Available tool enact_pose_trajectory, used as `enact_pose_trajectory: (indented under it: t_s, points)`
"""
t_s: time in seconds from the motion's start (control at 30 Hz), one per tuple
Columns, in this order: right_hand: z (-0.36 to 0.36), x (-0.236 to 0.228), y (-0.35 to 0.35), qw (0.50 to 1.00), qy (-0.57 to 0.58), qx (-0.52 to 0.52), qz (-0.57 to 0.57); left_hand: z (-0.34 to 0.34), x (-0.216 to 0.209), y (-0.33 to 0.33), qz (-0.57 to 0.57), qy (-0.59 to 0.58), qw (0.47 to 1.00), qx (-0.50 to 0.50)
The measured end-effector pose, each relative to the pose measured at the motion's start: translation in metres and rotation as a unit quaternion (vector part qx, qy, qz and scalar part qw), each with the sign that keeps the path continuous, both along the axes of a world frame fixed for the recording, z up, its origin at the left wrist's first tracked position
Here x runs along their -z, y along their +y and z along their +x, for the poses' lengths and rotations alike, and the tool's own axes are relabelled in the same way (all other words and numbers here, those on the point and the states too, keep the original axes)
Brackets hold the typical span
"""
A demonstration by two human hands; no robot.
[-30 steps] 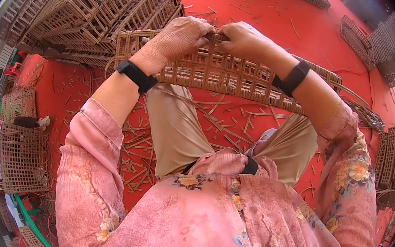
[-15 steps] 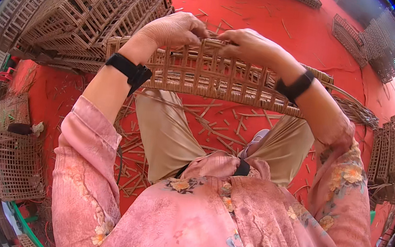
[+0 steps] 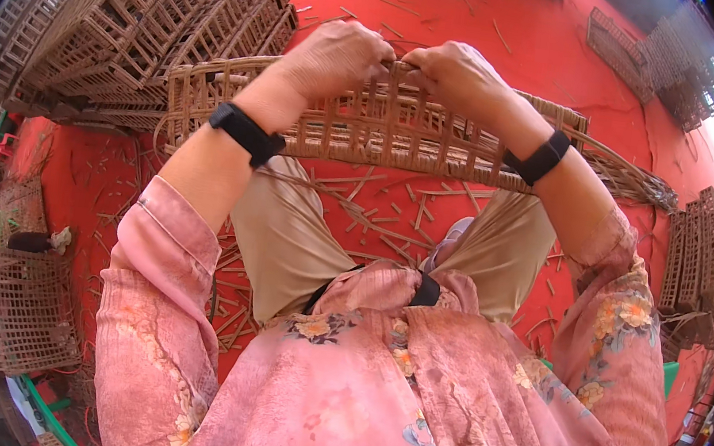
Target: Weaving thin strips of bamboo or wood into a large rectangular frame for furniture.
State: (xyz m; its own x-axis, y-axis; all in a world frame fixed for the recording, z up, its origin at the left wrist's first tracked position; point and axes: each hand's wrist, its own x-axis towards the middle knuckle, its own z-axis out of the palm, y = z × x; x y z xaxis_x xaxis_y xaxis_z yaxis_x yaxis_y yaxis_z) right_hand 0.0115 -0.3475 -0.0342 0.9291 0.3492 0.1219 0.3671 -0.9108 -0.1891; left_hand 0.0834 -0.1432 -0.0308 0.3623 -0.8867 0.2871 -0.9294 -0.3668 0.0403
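Observation:
An openwork wicker basket (image 3: 331, 145) lies across in front of my knees, its long woven edge bowed. My left hand (image 3: 341, 59) is closed at the middle of the far rim, its fingertips pinching there. Close beside it on the right, my right hand (image 3: 463, 74) is closed on the same rim, thumb and fingers pressed together. A thin strip seems to curve up between the two hands, but my fingers hide most of it. Loose wicker ends (image 3: 630, 175) stick out at the basket's right end.
Stacked wicker baskets (image 3: 131, 26) rise at the far left. More baskets stand at the right (image 3: 699, 256) and far right (image 3: 623, 55). Cut wicker scraps (image 3: 402, 220) litter the red floor (image 3: 524, 21). At the left edge, another person's arm reaches over a wicker piece (image 3: 30, 308).
My hands have come closer together at the rim, the left moving right and its fingers closing more tightly. The view has shifted slightly, so the basket appears a little further left and higher.

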Motion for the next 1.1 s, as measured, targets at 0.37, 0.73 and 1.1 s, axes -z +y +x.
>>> enact_pose_trajectory:
  t_s: [0.37,0.73,1.1]
  points:
    - [-0.028,-0.005,-0.049,0.995,0.009,0.024,0.098,-0.004,-0.004,-0.032,-0.026,0.134,0.99,0.034]
    - [-0.036,0.003,-0.065,0.998,-0.029,0.001,0.052,-0.018,0.01,-0.068,-0.023,0.085,0.996,-0.004]
    - [-0.024,0.006,-0.072,0.996,-0.036,-0.004,0.077,0.0,0.0,-0.075,-0.036,0.396,0.917,-0.022]
